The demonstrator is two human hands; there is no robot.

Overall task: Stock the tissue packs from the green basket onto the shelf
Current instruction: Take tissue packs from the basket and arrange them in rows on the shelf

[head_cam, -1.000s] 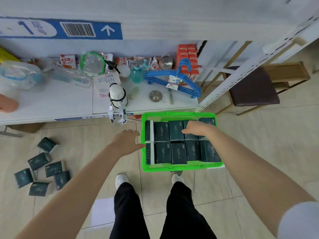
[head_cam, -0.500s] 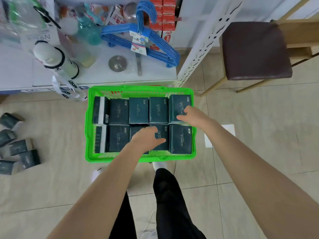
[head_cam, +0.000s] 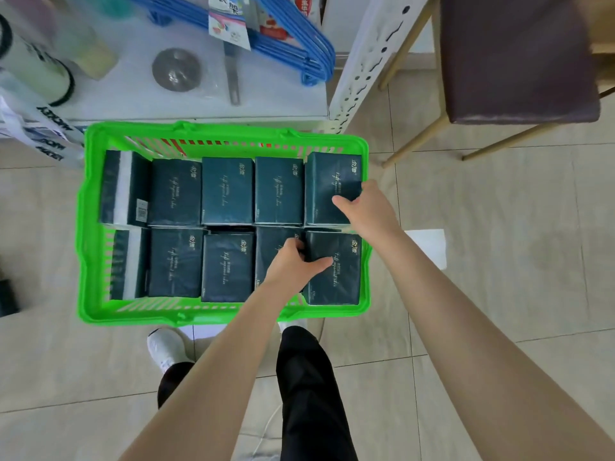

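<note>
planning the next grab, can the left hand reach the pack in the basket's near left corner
Probably yes: the corner pack stands uncovered in the open basket. The left hand must first release the near right pack it grips.

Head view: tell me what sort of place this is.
Probably a small shop or its stockroom: a green shopping basket full of identical tissue packs, and a white shelf bearing tagged blue hangers, on a perforated upright.
</note>
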